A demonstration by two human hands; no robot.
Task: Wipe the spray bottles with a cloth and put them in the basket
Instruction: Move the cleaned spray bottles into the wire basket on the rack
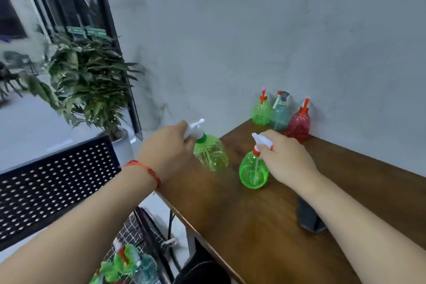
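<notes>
The left grip (170, 145) is curled round the white spray head of a yellow-green spray bottle (210, 154). That bottle leans over at the left edge of the bench (265, 226); blur hides whether its base touches the wood. The right grip (285, 157) pinches the white and red trigger head of a bright green spray bottle (253, 172), which stands upright on the bench just beside the leaning one. A red string bracelet (147, 170) circles the left wrist.

Farther back, three more bottles stand close together against the grey wall (253, 30): a green bottle (261, 112), a teal bottle (280, 114) and a red bottle (298, 124). A dark flat thing (309, 217) lies on the bench, partly under the right forearm; what it is cannot be told.

Below the bench's left edge sits a wire basket (129, 228) holding green and teal bottles (124, 260). A black perforated panel (57, 180) and a potted plant (87, 85) stand to the left.
</notes>
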